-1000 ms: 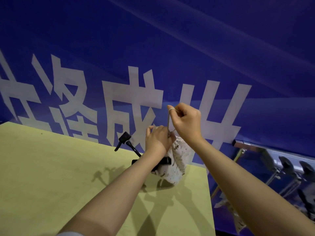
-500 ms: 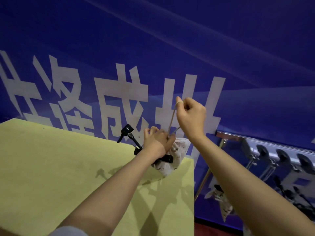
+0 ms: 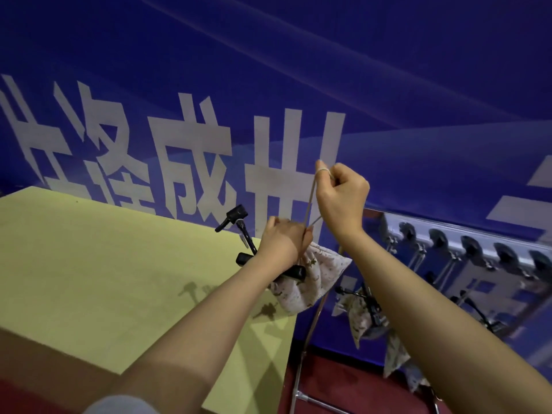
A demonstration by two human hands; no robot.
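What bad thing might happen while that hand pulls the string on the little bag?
The drawstring is looped round a finger of the right hand; a hard pull may pinch it. The pouch, which the left hand grips, sits at the table corner and might slip off. The black stand pokes out beside its neck and may snag the cord.

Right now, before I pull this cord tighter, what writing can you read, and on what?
"成": large white character on the blue banner, clear.
Character left of it: perhaps "逢", foot hidden by the table.
Far-left character and the one behind the cord: cut off, unreadable.
White strokes at right edge: partial, unreadable.
Pouch: pattern only, no text.
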